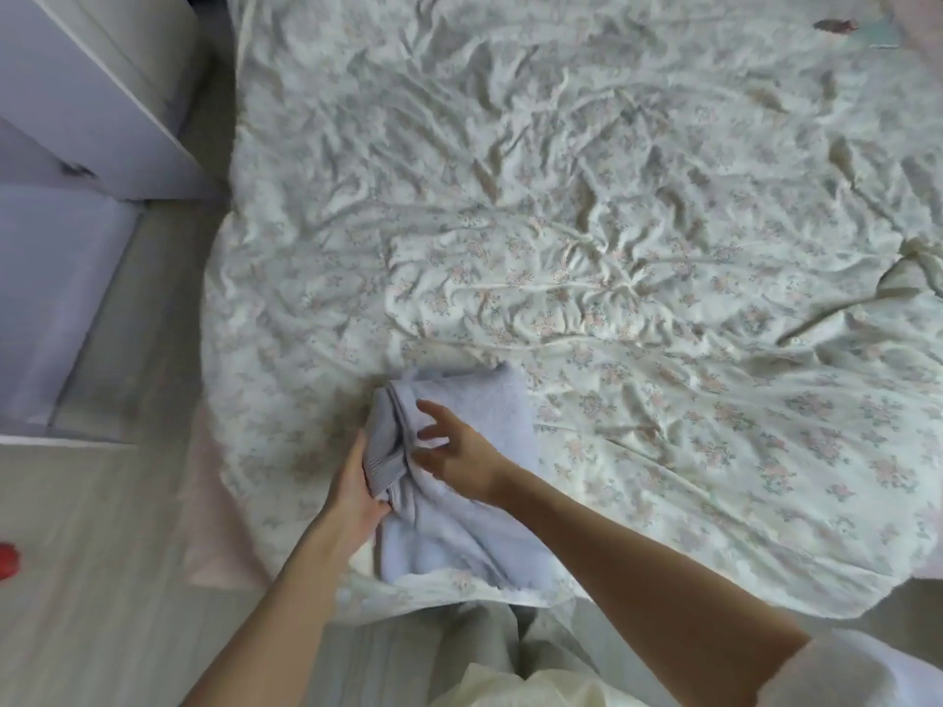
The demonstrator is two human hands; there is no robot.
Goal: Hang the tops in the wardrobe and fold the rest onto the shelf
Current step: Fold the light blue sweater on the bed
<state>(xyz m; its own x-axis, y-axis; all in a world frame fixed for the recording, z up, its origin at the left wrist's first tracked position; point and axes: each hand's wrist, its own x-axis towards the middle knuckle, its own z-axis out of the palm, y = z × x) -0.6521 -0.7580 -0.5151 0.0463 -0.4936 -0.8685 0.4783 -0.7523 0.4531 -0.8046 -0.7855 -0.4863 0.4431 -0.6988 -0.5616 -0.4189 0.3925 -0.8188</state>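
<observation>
A pale lilac knitted garment [459, 482] lies partly folded at the near edge of the bed [638, 222], on the crumpled floral sheet. My left hand [357, 494] grips its bunched left edge, thumb and fingers closed around the ribbed fabric. My right hand [451, 446] rests on top of it, fingers spread and relaxed, gripping nothing. White cabinets [76, 145] stand to the far left on the floor [102, 553].
</observation>
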